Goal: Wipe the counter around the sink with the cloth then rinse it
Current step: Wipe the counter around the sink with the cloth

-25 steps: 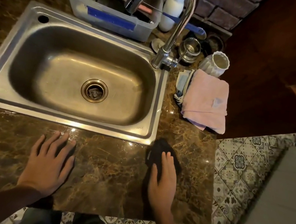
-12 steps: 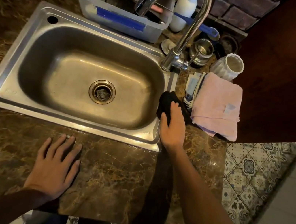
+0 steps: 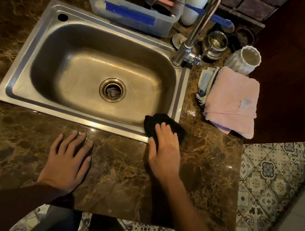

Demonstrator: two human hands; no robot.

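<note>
A black cloth (image 3: 158, 123) lies across the front right corner of the steel sink (image 3: 28, 53), partly on the rim and partly on the brown marble counter (image 3: 118, 179). My right hand (image 3: 165, 152) presses flat on the cloth's near half, fingers together pointing away from me. My left hand (image 3: 67, 160) rests flat on the counter in front of the sink, fingers spread, holding nothing. The chrome tap (image 3: 197, 29) rises at the sink's back right corner; no water runs.
Folded pink towels (image 3: 233, 101) lie right of the sink over a striped cloth (image 3: 205, 83). Behind them stand a white ribbed cup (image 3: 244, 59) and a steel mug (image 3: 214, 43). A plastic tub (image 3: 132, 9) sits behind the sink. The counter ends at the right above patterned floor tiles (image 3: 269, 172).
My right hand slid the cloth from the front counter up the sink's right side beside the towels, then back down to the front right corner. The left hand stayed put.
</note>
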